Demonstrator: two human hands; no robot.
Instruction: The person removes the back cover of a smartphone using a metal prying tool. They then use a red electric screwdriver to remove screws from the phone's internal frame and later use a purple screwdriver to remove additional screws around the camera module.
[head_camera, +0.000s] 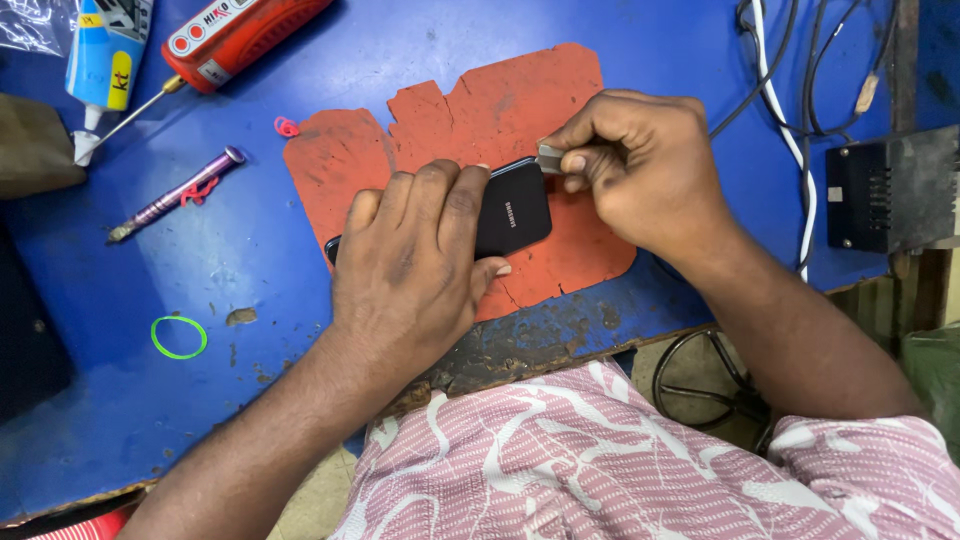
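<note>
A black smartphone lies back-up on a torn red rubber mat in the middle of the blue table. My left hand presses flat on the phone and covers most of it. My right hand pinches a small thin metal tool whose tip touches the phone's upper right corner.
A purple screwdriver, a red heat tool and a glue bottle lie at the upper left. A green rubber band sits at the left. A black box and cables are at the right. The table's near edge is worn.
</note>
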